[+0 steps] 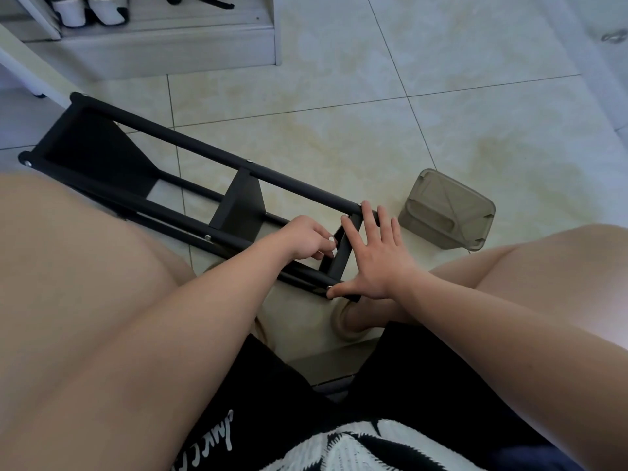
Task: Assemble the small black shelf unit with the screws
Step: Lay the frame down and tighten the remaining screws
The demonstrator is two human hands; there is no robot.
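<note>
- On the black shorts (pixel 258 379) I see one short line of white lettering (pixel 212 436), written in a loose hand-written style.
- From my camera the letters stand upside down, and the line runs slanted from the lower left up to the right.
- Its lower end is cut off at the bottom edge of my view, so only a part of it shows.
- A few shapes look like "J", "m", "v" and "c", but I cannot read a sure word or brand from them.
- No other text, number or sign in my view can be read.
</note>
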